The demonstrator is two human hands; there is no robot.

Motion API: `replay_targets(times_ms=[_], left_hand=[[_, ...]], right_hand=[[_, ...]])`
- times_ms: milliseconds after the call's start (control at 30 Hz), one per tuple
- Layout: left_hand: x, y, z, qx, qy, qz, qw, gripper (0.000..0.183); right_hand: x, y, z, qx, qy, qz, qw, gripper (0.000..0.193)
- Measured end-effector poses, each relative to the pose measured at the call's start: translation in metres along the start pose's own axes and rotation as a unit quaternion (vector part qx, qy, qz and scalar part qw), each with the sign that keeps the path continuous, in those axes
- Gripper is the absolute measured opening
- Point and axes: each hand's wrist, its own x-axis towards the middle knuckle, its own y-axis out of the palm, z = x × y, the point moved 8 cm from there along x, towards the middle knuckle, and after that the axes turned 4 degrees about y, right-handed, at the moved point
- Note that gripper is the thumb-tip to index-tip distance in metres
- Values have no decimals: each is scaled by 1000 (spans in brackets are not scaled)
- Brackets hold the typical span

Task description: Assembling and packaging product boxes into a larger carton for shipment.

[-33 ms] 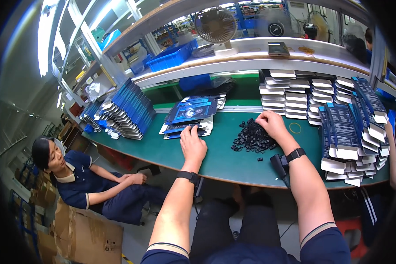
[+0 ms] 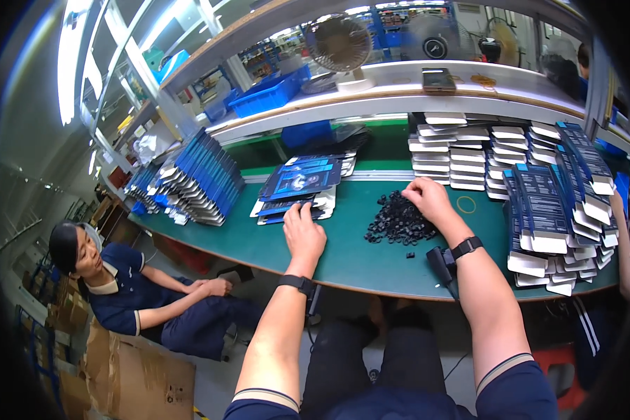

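Observation:
My left hand (image 2: 304,234) lies palm down with its fingers stretched toward the near edge of a small stack of flat blue and black printed boxes (image 2: 297,183). The fingertips are at the stack's white flaps; whether they press on them I cannot tell. At the top right of a heap of small black parts (image 2: 399,222), my right hand (image 2: 430,199) has thumb and fingers pinched together. Whatever is between those fingertips is hidden. One loose black part (image 2: 410,255) sits apart, in front of the heap.
Leaning box stacks (image 2: 199,175) stand at the left, with more box stacks (image 2: 539,210) at the right. A rubber band (image 2: 466,204) lies on the green table (image 2: 357,262). The shelf above holds a fan (image 2: 339,45) and blue bin (image 2: 269,92). A seated person (image 2: 140,287) is at left.

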Motion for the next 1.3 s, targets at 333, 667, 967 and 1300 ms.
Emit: replay_targets(times_ms=[333,667,967,1300], left_hand=[[-2,0,3,-1,-22,23,1000,52],[-1,-2,5,3,-26,15,1000,51],[-3,-1,4,-24,-27,41,999,51],[0,-6,-3,-55,7,33,998,60]], right_hand=[[-2,-10,13,63,-17,-56,996,24],[-6,-10,24,117,-29,-72,990,19],[-19,-6,40,96,-45,-79,991,23],[-20,-1,43,177,-23,-21,984,21]])
